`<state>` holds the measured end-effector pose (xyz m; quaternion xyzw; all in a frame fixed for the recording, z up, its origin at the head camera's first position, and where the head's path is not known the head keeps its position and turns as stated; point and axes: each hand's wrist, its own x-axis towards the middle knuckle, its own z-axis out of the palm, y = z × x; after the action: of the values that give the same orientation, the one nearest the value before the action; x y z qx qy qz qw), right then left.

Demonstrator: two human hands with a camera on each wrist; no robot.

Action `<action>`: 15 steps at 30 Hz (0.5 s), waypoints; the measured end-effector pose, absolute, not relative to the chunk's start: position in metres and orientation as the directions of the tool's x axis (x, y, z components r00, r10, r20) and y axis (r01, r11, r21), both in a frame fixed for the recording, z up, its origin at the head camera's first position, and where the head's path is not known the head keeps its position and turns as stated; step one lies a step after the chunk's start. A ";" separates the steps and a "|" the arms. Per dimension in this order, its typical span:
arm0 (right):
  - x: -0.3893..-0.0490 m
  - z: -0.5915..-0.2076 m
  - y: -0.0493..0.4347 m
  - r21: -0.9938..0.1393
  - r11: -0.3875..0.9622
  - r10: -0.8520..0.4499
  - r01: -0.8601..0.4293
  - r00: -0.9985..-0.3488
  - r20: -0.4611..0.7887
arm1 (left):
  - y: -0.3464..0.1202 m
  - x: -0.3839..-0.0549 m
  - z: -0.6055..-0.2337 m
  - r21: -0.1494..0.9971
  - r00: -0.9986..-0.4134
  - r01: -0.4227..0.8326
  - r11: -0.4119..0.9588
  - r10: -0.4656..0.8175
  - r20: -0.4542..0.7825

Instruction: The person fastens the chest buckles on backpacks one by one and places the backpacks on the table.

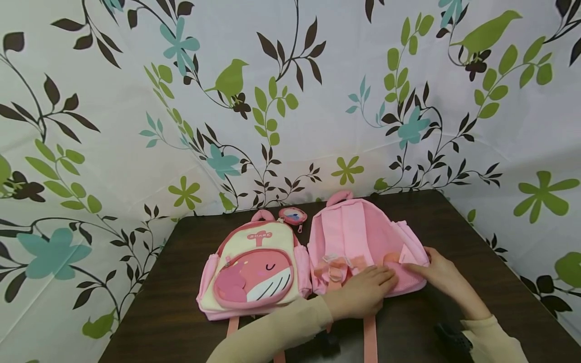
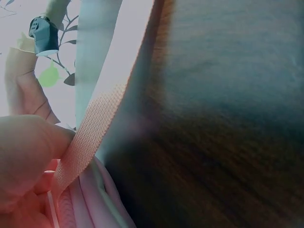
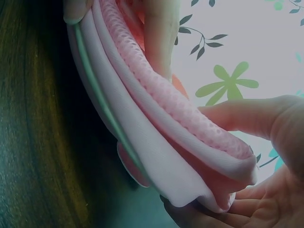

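A pink backpack (image 1: 381,232) lies with its strap side up on the table. My left hand (image 1: 365,292) grips its lower edge, thumb (image 3: 76,12) on one face and fingers (image 3: 159,40) over the mesh panel (image 3: 156,88). The right hand (image 1: 438,272) pinches the bag's right lower corner, its thumb above and other fingers underneath, as the right wrist view shows. Beside my left thumb runs a peach webbing strap (image 2: 99,114). More peach straps (image 1: 345,264) are bunched on the bag's lower left, and another strap (image 1: 370,338) hangs toward me.
Left of the pink bag, close against it, sits a cream backpack (image 1: 236,242) with a pink whale pocket (image 1: 254,277). A small round pouch (image 1: 293,216) lies behind the two bags. The dark wooden table (image 1: 172,282) meets a patterned curtain (image 1: 317,126) at the back.
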<state>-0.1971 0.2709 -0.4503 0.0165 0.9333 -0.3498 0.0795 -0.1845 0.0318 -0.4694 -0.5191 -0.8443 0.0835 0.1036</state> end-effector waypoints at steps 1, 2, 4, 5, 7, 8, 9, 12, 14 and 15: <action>-0.197 -0.451 0.271 -0.649 0.755 -0.023 0.089 -0.986 -0.163 | 0.032 -0.184 -0.469 -0.249 -0.437 0.860 0.446 0.895 0.091; -0.198 -0.452 0.271 -0.647 0.757 -0.022 0.092 -0.986 -0.165 | 0.032 -0.184 -0.469 -0.249 -0.436 0.861 0.444 0.895 0.092; -0.198 -0.453 0.271 -0.645 0.759 -0.020 0.093 -0.986 -0.165 | 0.032 -0.184 -0.469 -0.249 -0.435 0.861 0.443 0.896 0.093; -0.198 -0.453 0.271 -0.644 0.760 -0.020 0.091 -0.986 -0.163 | 0.032 -0.184 -0.468 -0.248 -0.436 0.861 0.444 0.896 0.090; -0.198 -0.454 0.271 -0.643 0.761 -0.021 0.088 -0.987 -0.159 | 0.032 -0.184 -0.468 -0.247 -0.442 0.860 0.447 0.893 0.081; -0.198 -0.454 0.271 -0.642 0.762 -0.021 0.087 -0.987 -0.158 | 0.032 -0.184 -0.468 -0.248 -0.445 0.859 0.449 0.892 0.075; -0.198 -0.454 0.271 -0.641 0.762 -0.022 0.086 -0.987 -0.158 | 0.033 -0.184 -0.468 -0.245 -0.448 0.858 0.451 0.891 0.068; -0.198 -0.454 0.271 -0.638 0.765 -0.023 0.084 -0.987 -0.158 | 0.033 -0.185 -0.468 -0.240 -0.457 0.857 0.455 0.888 0.052; -0.198 -0.455 0.272 -0.636 0.767 -0.026 0.083 -0.987 -0.161 | 0.033 -0.184 -0.469 -0.242 -0.460 0.856 0.457 0.887 0.047; -0.198 -0.455 0.271 -0.636 0.767 -0.028 0.082 -0.987 -0.161 | 0.033 -0.184 -0.469 -0.243 -0.461 0.855 0.457 0.886 0.045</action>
<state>-0.1977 0.2715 -0.4546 0.0145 0.9365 -0.3409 0.0804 -0.1843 0.0329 -0.4690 -0.5124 -0.8496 0.0932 0.0829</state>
